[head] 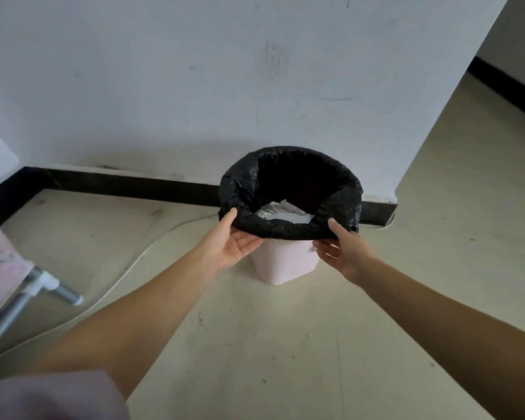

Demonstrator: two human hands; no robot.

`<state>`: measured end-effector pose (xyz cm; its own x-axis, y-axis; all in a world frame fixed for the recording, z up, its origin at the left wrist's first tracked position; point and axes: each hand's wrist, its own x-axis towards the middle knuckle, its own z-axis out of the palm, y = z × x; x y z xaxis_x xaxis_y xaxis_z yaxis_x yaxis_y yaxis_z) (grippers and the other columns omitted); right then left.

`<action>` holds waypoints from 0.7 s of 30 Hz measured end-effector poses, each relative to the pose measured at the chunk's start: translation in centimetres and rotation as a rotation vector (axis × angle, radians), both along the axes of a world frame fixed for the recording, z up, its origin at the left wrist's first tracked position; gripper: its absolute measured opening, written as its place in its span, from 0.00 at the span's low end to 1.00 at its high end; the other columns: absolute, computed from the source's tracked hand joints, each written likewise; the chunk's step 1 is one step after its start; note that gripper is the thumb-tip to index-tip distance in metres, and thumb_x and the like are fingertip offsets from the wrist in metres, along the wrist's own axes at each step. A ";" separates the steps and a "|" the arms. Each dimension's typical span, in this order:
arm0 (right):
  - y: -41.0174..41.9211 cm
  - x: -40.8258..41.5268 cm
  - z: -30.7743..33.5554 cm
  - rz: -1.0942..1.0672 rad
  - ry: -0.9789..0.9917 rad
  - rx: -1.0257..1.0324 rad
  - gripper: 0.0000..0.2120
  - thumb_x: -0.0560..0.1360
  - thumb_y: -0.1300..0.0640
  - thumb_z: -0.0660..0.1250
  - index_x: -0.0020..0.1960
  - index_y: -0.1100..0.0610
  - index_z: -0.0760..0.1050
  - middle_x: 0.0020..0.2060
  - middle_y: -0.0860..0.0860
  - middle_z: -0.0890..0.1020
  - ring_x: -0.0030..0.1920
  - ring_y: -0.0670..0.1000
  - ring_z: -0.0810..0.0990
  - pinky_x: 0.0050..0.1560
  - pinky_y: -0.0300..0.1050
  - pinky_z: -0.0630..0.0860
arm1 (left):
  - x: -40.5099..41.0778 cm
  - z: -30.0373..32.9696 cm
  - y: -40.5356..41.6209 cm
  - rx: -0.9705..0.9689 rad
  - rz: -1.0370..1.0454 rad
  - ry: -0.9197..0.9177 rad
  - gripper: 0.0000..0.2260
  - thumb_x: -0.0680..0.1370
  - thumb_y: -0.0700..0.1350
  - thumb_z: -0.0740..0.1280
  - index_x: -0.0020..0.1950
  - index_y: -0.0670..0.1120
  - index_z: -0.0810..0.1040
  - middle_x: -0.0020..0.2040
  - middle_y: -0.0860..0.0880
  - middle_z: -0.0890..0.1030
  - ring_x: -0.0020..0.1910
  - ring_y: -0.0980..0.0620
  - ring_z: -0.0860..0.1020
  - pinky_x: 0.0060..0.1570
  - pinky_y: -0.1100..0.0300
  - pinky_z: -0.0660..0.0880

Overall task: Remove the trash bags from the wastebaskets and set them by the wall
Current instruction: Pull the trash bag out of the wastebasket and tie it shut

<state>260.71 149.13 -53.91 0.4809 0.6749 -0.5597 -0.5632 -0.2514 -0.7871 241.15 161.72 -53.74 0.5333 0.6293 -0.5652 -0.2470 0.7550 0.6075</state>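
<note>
The task is at its very start, as far as this view shows. The black trash bag [288, 189] is fully seated in the pink wastebasket [285, 263], its top folded down over the rim all the way round, with white crumpled paper [282, 212] lying inside it. The wastebasket stands on the floor [255, 344] just in front of the white wall [194, 86] and its black baseboard [119, 184].

Both hands are at the near side of the rim. The left hand [234, 242] is turned palm up under the folded edge, its thumb laid on top of the plastic and its fingers [249, 239] only slightly bent beneath it; it touches the bag and looks about to pinch the fold, but a firm grip is not yet plain. The right hand [344, 248] mirrors it, thumb against the outside of the fold and fingers reaching in below, loosely spread instead of closed.

Nothing has been lifted: the fold is not peeled back off the rim at any point I can see, and no bag lies by the wall. What is left, by my reading, is nearly everything: freeing the fold, gathering the top, drawing the bag out and setting it against the wall. Only this one wastebasket is in view, so I cannot tell how many others remain.

A metal frame [28, 295] and a thin white cable [128, 268] lie on the floor to the left, well apart from the work.
</note>
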 end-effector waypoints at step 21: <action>-1.2 2.4 -0.2 0.061 0.186 -0.053 0.16 0.72 0.45 0.68 0.46 0.58 0.73 0.40 0.54 0.76 0.38 0.51 0.76 0.30 0.41 0.75 | -2.0 0.3 -0.4 -0.087 0.151 0.232 0.06 0.77 0.40 0.67 0.44 0.38 0.73 0.41 0.44 0.74 0.40 0.51 0.75 0.48 0.57 0.74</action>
<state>263.11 147.96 -54.08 0.3249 0.6672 -0.6703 -0.6800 -0.3278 -0.6559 239.14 161.36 -53.41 0.2877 0.6353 -0.7167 -0.2229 0.7722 0.5950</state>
